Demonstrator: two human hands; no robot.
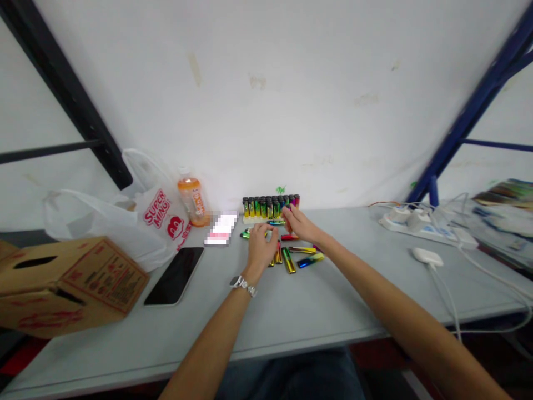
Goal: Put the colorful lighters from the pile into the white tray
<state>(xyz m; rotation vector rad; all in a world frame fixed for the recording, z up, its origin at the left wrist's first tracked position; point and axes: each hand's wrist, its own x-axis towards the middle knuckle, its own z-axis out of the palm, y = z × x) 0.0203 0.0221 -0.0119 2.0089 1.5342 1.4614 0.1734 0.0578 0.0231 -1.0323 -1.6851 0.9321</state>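
Note:
Many slim, shiny lighters (262, 208) with dark tops stand upright in rows in a low white tray (251, 220) against the wall. My right hand (300, 223) is at the tray's right end, fingers closed around what looks like a lighter, mostly hidden by them. Lower and to the left, my left hand (262, 247) hovers over the loose lighters, its thumb and fingers curved but apart, with nothing clearly held. Around both hands lie loose lighters: a green-gold one (288, 260), a blue-yellow one (310, 260), a gold one (302, 250) and several more.
On the left are a cardboard box (100, 278), a white plastic bag (104, 222), an orange drink bottle (192, 200), a black-screened phone (175, 276) and a blurred-out item (222, 228). A power strip (428, 230) and white charger (427, 256) with cables lie right.

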